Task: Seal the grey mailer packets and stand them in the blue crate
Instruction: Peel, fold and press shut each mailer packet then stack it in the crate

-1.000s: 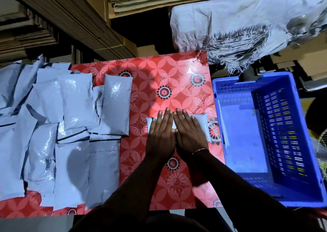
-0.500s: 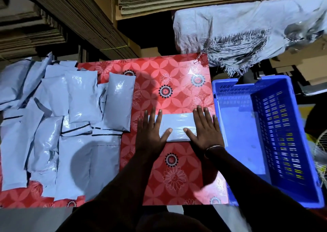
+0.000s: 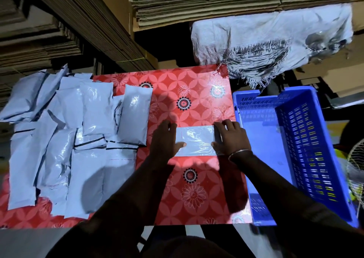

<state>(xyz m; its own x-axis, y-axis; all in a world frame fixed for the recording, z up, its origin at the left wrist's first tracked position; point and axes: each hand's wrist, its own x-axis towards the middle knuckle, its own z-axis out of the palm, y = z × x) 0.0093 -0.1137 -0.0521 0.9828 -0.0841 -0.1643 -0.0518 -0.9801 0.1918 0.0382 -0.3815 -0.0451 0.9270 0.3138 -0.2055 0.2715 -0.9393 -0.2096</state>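
Stacked flat cardboard [image 3: 206,3] fills the dim background, with a frayed white woven sack [image 3: 271,41] slumped just behind the table [image 3: 197,194], which wears a red flowered cover. On the table's left side lies a loose heap of grey mailer packets [image 3: 65,135], overlapping one another, several with open flaps showing a dark strip. Near the right edge, 1 grey packet [image 3: 195,141] lies flat and crosswise between 2 hands. The left hand [image 3: 165,139] rests on its left end, fingers bent down over the far edge and thumb laid across the packet's face. The right hand [image 3: 230,137] covers the right end the same way, a bangle on its wrist; both seem to be taking hold of it by the ends, though motion blur leaves that unsure. Just beside the table on the right stands the blue crate [image 3: 307,151], its slotted walls visible.
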